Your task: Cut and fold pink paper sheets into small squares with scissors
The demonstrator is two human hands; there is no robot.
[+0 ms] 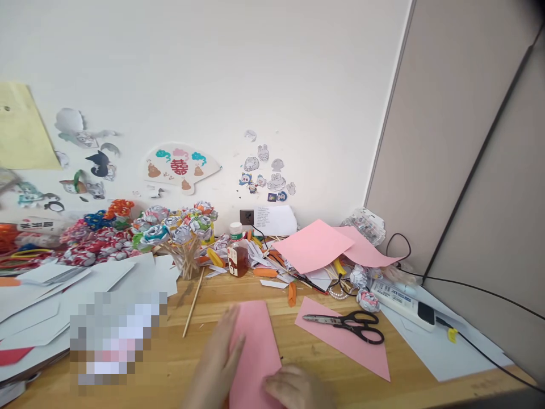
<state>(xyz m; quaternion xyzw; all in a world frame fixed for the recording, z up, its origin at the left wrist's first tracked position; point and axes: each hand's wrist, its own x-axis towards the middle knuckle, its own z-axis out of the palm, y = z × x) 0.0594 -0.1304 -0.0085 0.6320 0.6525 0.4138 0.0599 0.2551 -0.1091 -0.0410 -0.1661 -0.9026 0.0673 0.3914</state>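
Pink sheet [255, 346] on the worktop [204, 378], front centre; near end cut off by the picture's lower edge. Left hand [219, 358] motion-blurred, laid along the sheet's left edge, fingers extended, thumb spread over the paper, not clasping. Right hand [293, 387] blurred and part cropped, fingers bent on the lower right edge; cannot tell if it pinches the paper. A pixelated patch masks things at left, beside white papers [106, 276]. Black-handled scissors [340, 322] lie across a second pink piece [315, 337]. Worktop wood-grained, cluttered toward a pale wall [298, 68] bearing paper cutouts; grey panel [443, 142] at right.
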